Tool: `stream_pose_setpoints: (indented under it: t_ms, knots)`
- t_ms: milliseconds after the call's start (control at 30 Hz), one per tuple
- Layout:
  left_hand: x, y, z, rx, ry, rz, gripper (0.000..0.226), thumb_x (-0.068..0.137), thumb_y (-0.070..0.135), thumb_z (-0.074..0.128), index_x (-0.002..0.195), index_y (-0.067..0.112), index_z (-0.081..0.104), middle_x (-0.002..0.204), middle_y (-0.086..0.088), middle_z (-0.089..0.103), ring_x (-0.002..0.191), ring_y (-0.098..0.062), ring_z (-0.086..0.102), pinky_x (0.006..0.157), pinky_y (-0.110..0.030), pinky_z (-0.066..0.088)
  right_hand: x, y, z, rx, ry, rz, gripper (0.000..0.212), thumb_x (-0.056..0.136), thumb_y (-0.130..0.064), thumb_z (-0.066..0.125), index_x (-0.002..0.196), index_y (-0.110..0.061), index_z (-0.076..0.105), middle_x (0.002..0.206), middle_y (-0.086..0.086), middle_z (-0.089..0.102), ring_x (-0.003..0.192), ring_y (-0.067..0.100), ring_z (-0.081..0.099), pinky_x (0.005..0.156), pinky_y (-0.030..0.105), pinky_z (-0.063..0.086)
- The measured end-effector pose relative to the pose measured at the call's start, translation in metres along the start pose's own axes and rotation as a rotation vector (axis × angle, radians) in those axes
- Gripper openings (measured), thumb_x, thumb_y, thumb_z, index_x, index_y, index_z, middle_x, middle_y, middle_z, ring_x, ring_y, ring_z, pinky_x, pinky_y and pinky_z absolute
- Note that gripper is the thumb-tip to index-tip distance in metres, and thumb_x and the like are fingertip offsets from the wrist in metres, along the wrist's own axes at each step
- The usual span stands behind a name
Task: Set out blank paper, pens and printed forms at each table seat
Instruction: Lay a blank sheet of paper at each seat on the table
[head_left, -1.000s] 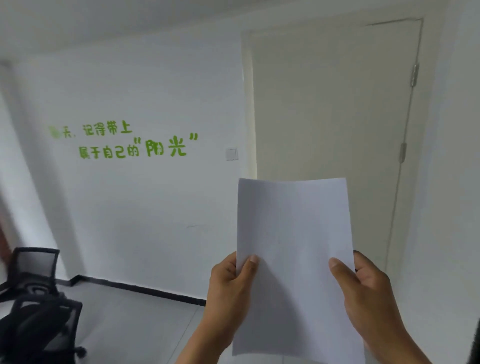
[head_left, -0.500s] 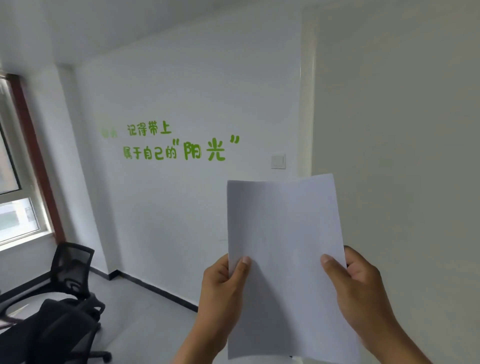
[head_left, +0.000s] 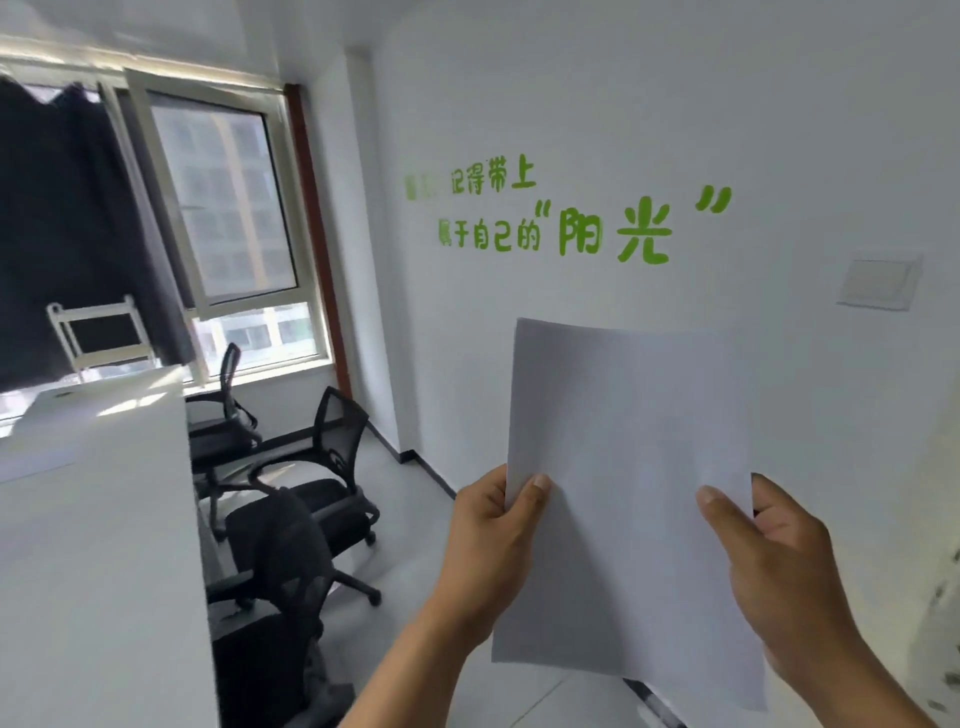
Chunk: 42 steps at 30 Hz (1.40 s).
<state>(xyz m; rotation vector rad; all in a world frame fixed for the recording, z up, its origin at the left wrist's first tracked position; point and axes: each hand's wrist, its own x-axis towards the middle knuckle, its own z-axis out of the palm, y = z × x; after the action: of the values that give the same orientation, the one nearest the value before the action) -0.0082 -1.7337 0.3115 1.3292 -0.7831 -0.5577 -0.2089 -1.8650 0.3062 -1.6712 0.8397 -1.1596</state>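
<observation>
I hold blank white paper (head_left: 628, 467) upright in front of me with both hands. My left hand (head_left: 493, 540) pinches its left edge, thumb on the front. My right hand (head_left: 769, 561) grips the right edge, thumb on the front and fingers behind. I cannot tell whether it is one sheet or a thin stack. The side facing me shows no print. A long white table (head_left: 88, 519) lies at the left. No pens show.
Three black mesh office chairs (head_left: 317, 467) stand along the table's right side. A window (head_left: 228, 208) with a dark curtain (head_left: 67, 223) is at the far left. A white wall with green lettering (head_left: 571, 223) and a light switch (head_left: 878, 280) is ahead. Grey floor runs between chairs and wall.
My view has swung left: the door has left the frame, and the window, table and chairs have come in. Both hands keep the same hold on the paper.
</observation>
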Motion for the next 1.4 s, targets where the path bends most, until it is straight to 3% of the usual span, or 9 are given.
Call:
stream_pose_setpoints:
  t_ms: [167,333,567,667,800,1000,1100,1200,1400]
  knots:
    - [0.066,-0.016,-0.007,0.019,0.208,-0.007,0.023,0.111,0.016,0.062,0.096,0.009,0.077,0.080,-0.001,0.078,0.069,-0.014,0.070,0.064,-0.030,0.059,0.104,0.035,0.057,0.098,-0.191,-0.001,0.051,0.105,-0.029,0.071,0.082,0.001,0.038,0.067,0.003,0.031,0.063,0.021,0.027,0.060,0.034,0.028]
    - [0.119,-0.035,-0.035,0.056,0.371,-0.015,0.024,0.112,0.021,0.063,0.096,0.013,0.079,0.091,-0.019,0.080,0.076,-0.022,0.071,0.070,-0.039,0.057,0.179,0.056,0.120,0.108,-0.382,0.048,0.075,0.085,-0.063,0.070,0.102,0.007,0.049,0.082,0.006,0.049,0.075,0.025,0.043,0.065,0.046,0.039]
    - [0.189,-0.066,-0.087,0.057,0.538,-0.003,0.026,0.112,0.021,0.061,0.096,0.021,0.081,0.096,-0.009,0.083,0.084,-0.019,0.075,0.076,-0.039,0.061,0.250,0.068,0.226,0.158,-0.555,0.067,0.059,0.092,-0.051,0.075,0.102,0.005,0.056,0.084,0.036,0.057,0.074,0.026,0.051,0.068,0.046,0.043]
    - [0.229,-0.090,-0.121,0.041,0.594,0.000,0.023,0.113,0.021,0.061,0.102,0.018,0.081,0.101,-0.006,0.084,0.089,-0.019,0.077,0.080,-0.037,0.062,0.281,0.088,0.283,0.136,-0.624,0.062,0.034,0.104,-0.035,0.073,0.096,-0.004,0.064,0.096,0.040,0.063,0.073,0.031,0.057,0.069,0.050,0.048]
    - [0.294,-0.118,-0.159,-0.014,0.620,-0.030,0.022,0.114,0.021,0.059,0.118,0.017,0.080,0.110,0.001,0.085,0.104,-0.023,0.081,0.088,-0.036,0.066,0.333,0.102,0.350,0.075,-0.645,0.053,0.026,0.106,-0.034,0.070,0.098,-0.010,0.070,0.099,0.031,0.071,0.085,0.058,0.067,0.074,0.055,0.058]
    - [0.387,-0.120,-0.220,-0.009,0.647,-0.023,0.021,0.114,0.024,0.060,0.113,0.019,0.081,0.109,-0.003,0.084,0.105,-0.032,0.080,0.094,-0.052,0.065,0.399,0.088,0.442,0.093,-0.631,0.048,0.012,0.108,-0.028,0.067,0.106,-0.024,0.079,0.098,0.005,0.083,0.098,0.043,0.078,0.093,0.068,0.061]
    - [0.412,-0.115,-0.259,0.033,0.703,-0.042,0.022,0.113,0.028,0.061,0.111,0.019,0.081,0.108,-0.005,0.084,0.104,-0.035,0.079,0.095,-0.056,0.063,0.419,0.086,0.496,0.130,-0.690,0.056,0.012,0.108,-0.027,0.068,0.105,-0.025,0.079,0.097,0.006,0.083,0.096,0.044,0.077,0.093,0.065,0.062]
    - [0.426,-0.117,-0.300,0.066,0.791,-0.037,0.023,0.114,0.027,0.060,0.112,0.020,0.081,0.108,-0.002,0.084,0.102,-0.028,0.081,0.090,-0.046,0.066,0.434,0.091,0.560,0.162,-0.787,0.020,0.020,0.105,-0.039,0.071,0.102,-0.019,0.076,0.094,0.021,0.077,0.082,0.045,0.072,0.081,0.058,0.061]
    - [0.431,-0.139,-0.380,0.120,1.076,-0.112,0.023,0.113,0.032,0.060,0.113,0.022,0.080,0.109,0.003,0.084,0.099,-0.025,0.081,0.087,-0.044,0.068,0.429,0.100,0.708,0.226,-1.070,0.053,0.013,0.108,-0.022,0.065,0.107,-0.019,0.078,0.093,-0.006,0.084,0.084,0.021,0.081,0.079,0.039,0.061]
